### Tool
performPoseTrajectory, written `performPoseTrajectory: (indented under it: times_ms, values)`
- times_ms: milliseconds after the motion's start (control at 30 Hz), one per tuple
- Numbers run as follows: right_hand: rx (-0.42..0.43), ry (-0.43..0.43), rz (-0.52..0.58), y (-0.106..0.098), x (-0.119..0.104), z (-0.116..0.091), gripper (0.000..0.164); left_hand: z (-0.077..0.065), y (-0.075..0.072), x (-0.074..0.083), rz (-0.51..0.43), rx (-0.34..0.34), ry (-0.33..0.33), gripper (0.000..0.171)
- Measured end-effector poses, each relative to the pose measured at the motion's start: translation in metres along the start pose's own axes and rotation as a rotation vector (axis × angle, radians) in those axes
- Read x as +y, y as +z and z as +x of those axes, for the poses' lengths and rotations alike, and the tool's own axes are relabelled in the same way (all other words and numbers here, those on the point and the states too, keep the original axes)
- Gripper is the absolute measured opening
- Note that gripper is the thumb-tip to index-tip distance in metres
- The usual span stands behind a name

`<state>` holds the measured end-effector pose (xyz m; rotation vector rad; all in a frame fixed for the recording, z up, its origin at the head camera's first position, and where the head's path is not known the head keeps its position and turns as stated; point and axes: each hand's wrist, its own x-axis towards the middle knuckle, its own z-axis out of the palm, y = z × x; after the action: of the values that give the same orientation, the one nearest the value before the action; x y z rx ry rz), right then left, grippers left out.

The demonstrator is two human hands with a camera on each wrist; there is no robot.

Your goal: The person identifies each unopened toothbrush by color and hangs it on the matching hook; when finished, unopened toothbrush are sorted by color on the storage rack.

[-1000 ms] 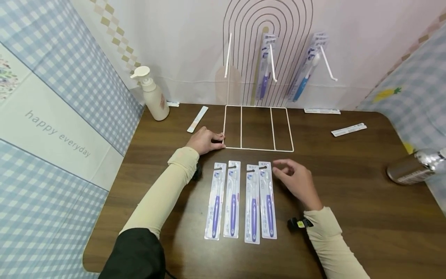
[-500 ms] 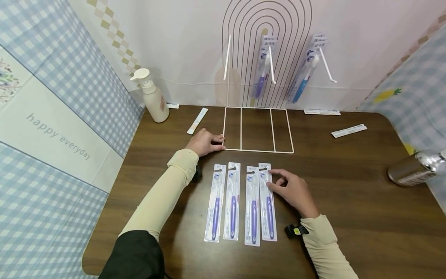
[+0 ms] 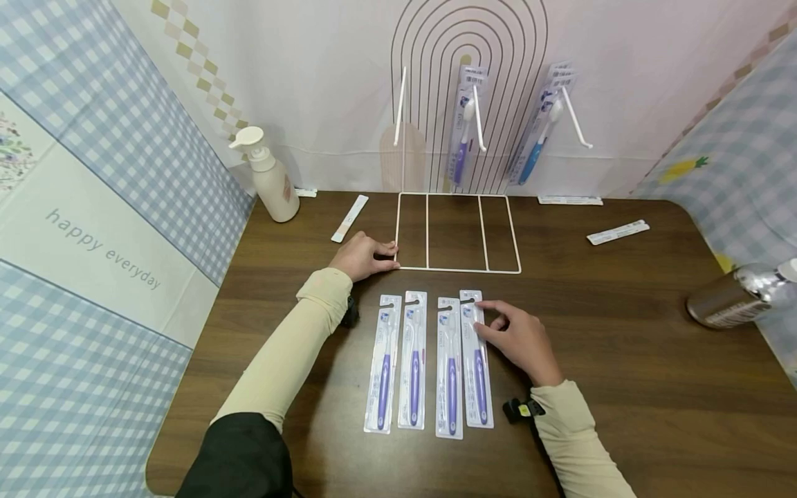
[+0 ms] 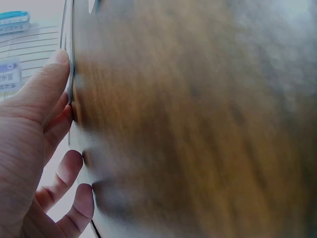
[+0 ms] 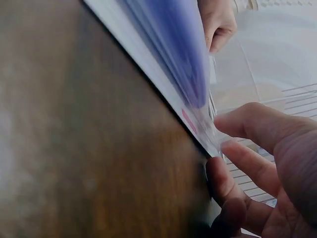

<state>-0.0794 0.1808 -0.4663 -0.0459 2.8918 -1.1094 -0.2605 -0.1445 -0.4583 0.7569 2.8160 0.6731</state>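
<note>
My left hand (image 3: 363, 256) pinches the left wire of a white wire display rack (image 3: 457, 269) at its base, between thumb and fingers. My right hand (image 3: 519, 340) has its thumb and forefinger on the right edge of the rightmost packaged toothbrush (image 3: 477, 387), near the upper end. In the right wrist view its fingertips (image 5: 220, 173) meet the clear edge of that pack (image 5: 173, 64). Beside it lie more purple toothbrushes in packs (image 3: 450, 394), their hanging holes toward the rack. A purple toothbrush pack (image 3: 460, 152) hangs on the middle hook, a blue one (image 3: 532, 162) on the right.
A pump bottle (image 3: 272, 180) stands at the back left. A metal bottle (image 3: 725, 301) is at the right edge. Thin white packets (image 3: 350, 218) lie on the wooden table (image 3: 610, 387) on both sides of the rack. The rack's left hook (image 3: 400, 107) is bare.
My right hand has come down and left onto the edge of the rightmost pack, which has since shifted very slightly toward the rack. The left hand stays on the rack.
</note>
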Motion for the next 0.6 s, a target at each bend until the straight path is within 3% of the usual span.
performPoseTrajectory:
  times_ms: [167,300,600]
  values:
    - [0.077,-0.043,0.049,-0.002,-0.002,-0.001,0.037,0.000,0.001,0.002,0.004,-0.005,-0.014,0.044]
    - [0.208,-0.149,0.053,-0.015,-0.014,0.004,0.037,-0.001,0.001,0.002,0.002,-0.005,-0.016,0.043]
    - [0.572,-0.437,0.038,-0.074,-0.081,0.024,0.042,-0.001,-0.001,0.001,-0.013,0.011,0.012,0.041]
